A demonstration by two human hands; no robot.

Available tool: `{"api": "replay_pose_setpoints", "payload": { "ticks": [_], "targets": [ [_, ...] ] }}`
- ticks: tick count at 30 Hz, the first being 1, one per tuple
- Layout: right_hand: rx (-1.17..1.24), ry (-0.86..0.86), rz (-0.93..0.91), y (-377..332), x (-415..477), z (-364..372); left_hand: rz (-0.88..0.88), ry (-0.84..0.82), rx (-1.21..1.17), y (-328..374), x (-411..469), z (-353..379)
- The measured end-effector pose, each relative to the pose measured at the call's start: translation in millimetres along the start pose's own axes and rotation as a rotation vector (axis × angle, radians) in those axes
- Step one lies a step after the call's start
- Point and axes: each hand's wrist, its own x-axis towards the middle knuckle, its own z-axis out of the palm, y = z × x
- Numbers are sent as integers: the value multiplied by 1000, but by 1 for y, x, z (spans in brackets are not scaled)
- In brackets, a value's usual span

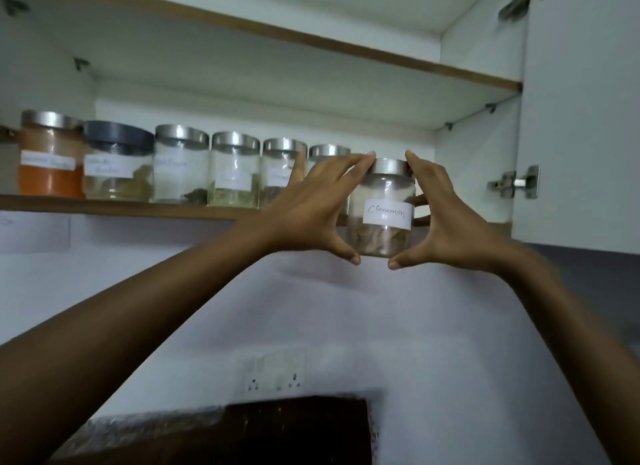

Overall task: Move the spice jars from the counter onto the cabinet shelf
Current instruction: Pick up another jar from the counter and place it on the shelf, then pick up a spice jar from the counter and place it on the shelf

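Observation:
A clear glass jar labelled "Cinnamon" (pixel 382 210) with a steel lid is held up at the front edge of the cabinet shelf (pixel 114 208), near its right end. My left hand (pixel 311 208) grips its left side, fingers on the lid and thumb under the base. My right hand (pixel 440 215) holds the right side the same way. Its base hangs slightly below the shelf edge. Along the shelf stands a row of several labelled spice jars (pixel 235 170), from an orange-filled jar (pixel 50 156) at the left to one partly hidden behind my left hand.
The open cabinet door (pixel 581 118) with its hinge (pixel 516 182) stands to the right. An upper shelf (pixel 311 38) runs above the jars. Below are a white wall with a socket plate (pixel 273 371) and a dark board (pixel 298 426).

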Motion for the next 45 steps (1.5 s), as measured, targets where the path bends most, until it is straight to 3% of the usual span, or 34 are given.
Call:
{"api": "replay_pose_setpoints", "payload": {
  "ticks": [6,11,31,37,41,45],
  "targets": [
    [-126,93,-57,47,55,-29,-2,116,232,-22,78,15],
    [-176,87,-58,80,81,-15,-77,95,403,-30,100,42],
    [-137,36,-86,117,117,22,-175,-3,519,-53,98,65],
    [-447,259,-89,89,66,38,-80,239,421,-31,58,71],
    [-400,283,-174,67,10,75,-60,230,176,2,-2,82],
    [-315,231,-180,54,-54,131,-151,222,7,36,-88,111]
  ]
}}
